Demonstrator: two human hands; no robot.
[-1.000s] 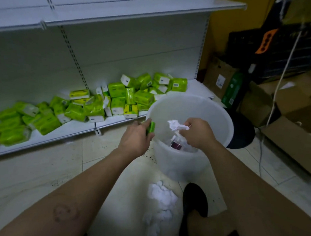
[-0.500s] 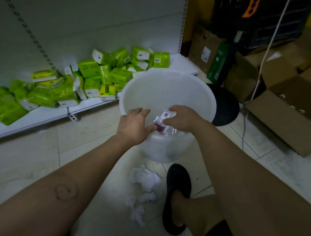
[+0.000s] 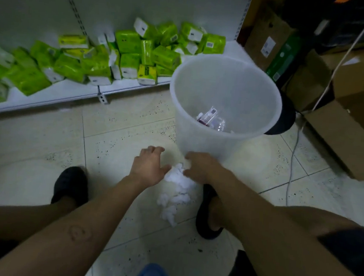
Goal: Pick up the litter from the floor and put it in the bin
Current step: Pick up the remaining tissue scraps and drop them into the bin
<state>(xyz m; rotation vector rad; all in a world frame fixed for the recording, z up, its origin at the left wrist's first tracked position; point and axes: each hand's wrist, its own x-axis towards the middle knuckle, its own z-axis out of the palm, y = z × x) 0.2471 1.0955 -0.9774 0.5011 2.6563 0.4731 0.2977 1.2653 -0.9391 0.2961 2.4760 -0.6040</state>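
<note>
Crumpled tissues (image 3: 178, 180) lie on the floor just before the bin (image 3: 198, 143), strung out toward you. Your left hand (image 3: 150, 167) is spread wide beside the far end. Your right hand (image 3: 198, 167) covers that end, grip unconfirmed. Both are equally near.

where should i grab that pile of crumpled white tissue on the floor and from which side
Take the thick clump at the bin end of the crumpled tissue, coming down from above with the left hand and right hand closing in from either side. It is soft, loose and trails off in bits toward the viewer, so a two-sided scoop probably gathers more than a pinch.
</note>
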